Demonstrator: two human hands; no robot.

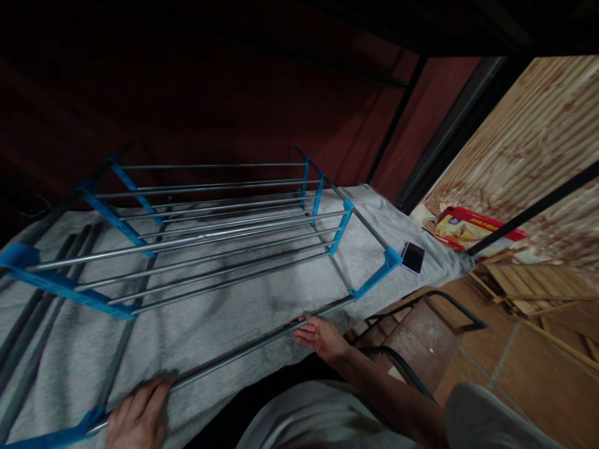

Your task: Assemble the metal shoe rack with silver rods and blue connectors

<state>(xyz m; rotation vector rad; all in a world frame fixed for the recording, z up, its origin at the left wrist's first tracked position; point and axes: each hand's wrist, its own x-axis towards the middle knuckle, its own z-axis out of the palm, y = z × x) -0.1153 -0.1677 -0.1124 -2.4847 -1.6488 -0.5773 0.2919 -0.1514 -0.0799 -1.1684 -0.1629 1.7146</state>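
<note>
Grey metal, the near rod [243, 353] slants rightward and away over the cloth [201, 337]; I see the left hand [138, 415] clamped over its lower end, the right hand [325, 337] nearer the far blue bracket [375, 277], fingers half-curled against it, gripping or not I can't tell

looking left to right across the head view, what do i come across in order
Dark tubes at the left edge → left hand → right hand → dark-screened device → red and yellow package.
</note>
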